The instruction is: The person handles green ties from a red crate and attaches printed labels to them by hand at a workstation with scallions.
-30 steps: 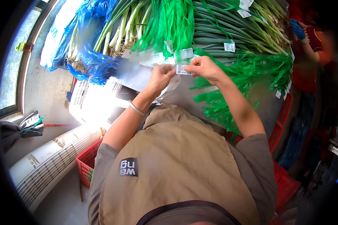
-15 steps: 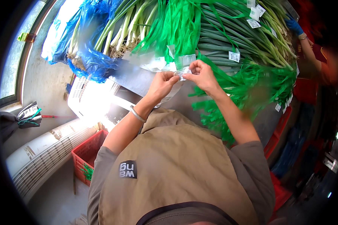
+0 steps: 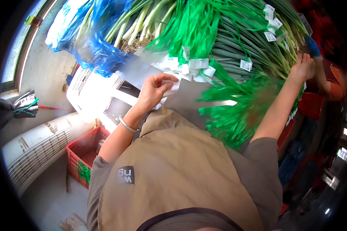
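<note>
My left hand (image 3: 155, 87) is pinched on a white label strip (image 3: 172, 87) above a grey metal surface (image 3: 181, 101). My right hand (image 3: 301, 68) is stretched to the far right beside leek-like stalks (image 3: 243, 44), its fingers curled and bunched on something I cannot make out. Between them lie a heap of green mesh bags (image 3: 227, 115) and several white tags (image 3: 200, 63). More green mesh bags (image 3: 189, 27) lie across the stalks at the back, some with small printed labels (image 3: 246, 65).
Blue plastic (image 3: 100, 57) wraps stalks at the back left. A white perforated crate (image 3: 81, 82), a white slatted appliance (image 3: 38, 154) and a red basket (image 3: 75, 154) stand at left, by a window. A co-worker's blue-gloved hand (image 3: 313, 46) and arm are at the right edge.
My hands were together pinching a small label; they have separated. My right hand has moved out to the right, my left slightly left. The co-worker's gloved hand has moved down.
</note>
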A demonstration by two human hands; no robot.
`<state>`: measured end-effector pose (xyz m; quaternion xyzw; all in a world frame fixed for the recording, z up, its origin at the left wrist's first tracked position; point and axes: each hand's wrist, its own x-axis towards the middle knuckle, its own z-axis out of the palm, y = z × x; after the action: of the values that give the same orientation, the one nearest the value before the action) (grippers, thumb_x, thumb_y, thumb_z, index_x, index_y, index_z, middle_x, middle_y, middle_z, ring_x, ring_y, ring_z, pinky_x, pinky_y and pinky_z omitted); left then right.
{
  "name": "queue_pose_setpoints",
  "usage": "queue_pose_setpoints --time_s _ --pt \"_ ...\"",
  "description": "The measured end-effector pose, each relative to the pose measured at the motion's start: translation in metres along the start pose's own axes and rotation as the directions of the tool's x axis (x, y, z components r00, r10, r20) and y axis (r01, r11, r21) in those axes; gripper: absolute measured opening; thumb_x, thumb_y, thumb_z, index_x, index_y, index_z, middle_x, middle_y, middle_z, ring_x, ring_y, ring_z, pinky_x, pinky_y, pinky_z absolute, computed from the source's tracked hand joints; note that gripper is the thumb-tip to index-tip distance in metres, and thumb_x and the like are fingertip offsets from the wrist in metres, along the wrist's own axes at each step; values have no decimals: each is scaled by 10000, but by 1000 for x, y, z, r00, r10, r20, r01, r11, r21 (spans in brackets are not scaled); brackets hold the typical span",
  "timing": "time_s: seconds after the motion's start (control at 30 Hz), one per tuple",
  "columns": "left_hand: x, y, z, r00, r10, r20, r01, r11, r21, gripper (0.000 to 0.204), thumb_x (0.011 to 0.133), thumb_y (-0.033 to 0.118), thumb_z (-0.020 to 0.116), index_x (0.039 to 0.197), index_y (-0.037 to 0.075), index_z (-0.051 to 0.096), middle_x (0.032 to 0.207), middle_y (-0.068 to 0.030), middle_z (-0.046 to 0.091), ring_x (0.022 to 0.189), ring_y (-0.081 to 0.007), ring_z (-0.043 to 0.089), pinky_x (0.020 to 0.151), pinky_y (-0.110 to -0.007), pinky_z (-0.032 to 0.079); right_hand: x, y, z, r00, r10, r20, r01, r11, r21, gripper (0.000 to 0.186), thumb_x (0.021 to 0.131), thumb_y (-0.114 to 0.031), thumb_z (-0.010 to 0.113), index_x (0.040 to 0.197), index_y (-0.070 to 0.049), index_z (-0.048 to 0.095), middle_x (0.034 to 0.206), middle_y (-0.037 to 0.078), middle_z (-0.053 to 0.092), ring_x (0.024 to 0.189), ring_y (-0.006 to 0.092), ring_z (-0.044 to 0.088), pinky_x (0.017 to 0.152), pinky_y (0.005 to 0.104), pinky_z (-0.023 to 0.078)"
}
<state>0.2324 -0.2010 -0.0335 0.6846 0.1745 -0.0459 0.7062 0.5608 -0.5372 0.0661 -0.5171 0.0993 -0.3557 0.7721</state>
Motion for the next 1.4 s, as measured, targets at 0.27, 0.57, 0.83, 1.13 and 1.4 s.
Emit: queue_pose_setpoints --time_s 0.27,0.57,0.83,1.13,1.4 --pt "-26 3 -50 992 -88 -92 42 908 -418 295 873 174 534 1067 -41 588 900 -67 618 780 -120 571 690 -251 467 -365 -4 -30 -21 424 905 -169 891 -422 310 778 -15 631 1067 -38 518 883 50 625 819 107 589 748 243 468" --pt "-50 -14 -80 988 -107 -108 70 952 -298 305 849 217 572 1085 29 614 882 -6 621 712 -45 524 553 -182 386 -433 -12 -53 248 556 793 -174 831 -528 164 781 -6 646 945 -10 648 808 11 632 734 68 567 673 200 459" --pt "-42 -17 -69 980 -195 -35 166 905 -391 346 873 207 553 1124 -30 552 858 -40 615 681 -72 572 561 -196 456 -431 -27 -63 368 205 907 329 884 -333 150 745 -11 651 893 -35 647 906 54 588 843 152 555 699 270 451" --pt "-18 -17 -33 1000 -12 -8 10 987 -158 508 732 -52 632 1210 -33 461 1081 -90 564 961 -147 553 832 -278 469 -250 61 -58 449 724 524 -200 653 -731 132 785 -106 639 854 1 601 763 12 591 675 69 513 609 213 410" --pt "-3 61 72 808 96 581 63 967 -248 533 764 -36 625 1258 19 433 1037 -35 552 885 -77 530 753 -222 454 -233 150 -54 309 674 671 220 636 -740 218 724 -163 672 858 5 634 755 71 614 634 96 532 589 251 433"
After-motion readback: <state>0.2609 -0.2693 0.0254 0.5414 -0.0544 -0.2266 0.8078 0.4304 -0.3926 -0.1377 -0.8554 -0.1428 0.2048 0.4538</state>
